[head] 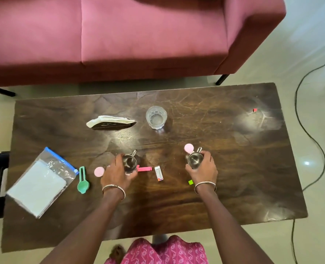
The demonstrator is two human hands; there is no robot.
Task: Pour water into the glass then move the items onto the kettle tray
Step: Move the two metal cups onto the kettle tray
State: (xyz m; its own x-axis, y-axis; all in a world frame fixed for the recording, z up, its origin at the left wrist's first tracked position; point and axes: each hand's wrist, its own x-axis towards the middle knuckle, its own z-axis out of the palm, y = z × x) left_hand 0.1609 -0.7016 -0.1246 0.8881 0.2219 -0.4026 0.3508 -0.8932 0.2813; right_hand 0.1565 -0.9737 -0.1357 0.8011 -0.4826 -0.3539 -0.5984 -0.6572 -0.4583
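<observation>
1. Two hands are at work in the lower middle of the frame. The left hand has its fingers curled around the left steel cup, a small, round, shiny cup with a side handle. The right hand grips in the same way the right steel cup, which is of the same kind. Both cups look to be on the dark wooden table or just above it; I cannot tell which.
2. Several small items lie around the hands:
   - a pink flat strip and a small white box between the hands;
   - a pale pink round disc just left of the left hand;
   - a second pink round disc touching the right cup's far side;
   - a green plastic scoop and a clear zip bag with white content at lower left.
3. Farther up, near the centre, the clear drinking glass stands upright, well apart from both cups. Beside it, to the left, is a black holder with white napkins. Whether the glass holds water I cannot say surely.
4. No kettle tray is in view. I judge that the pouring is not yet finished, or perhaps not begun, and that moving the items is all left to do.
</observation>
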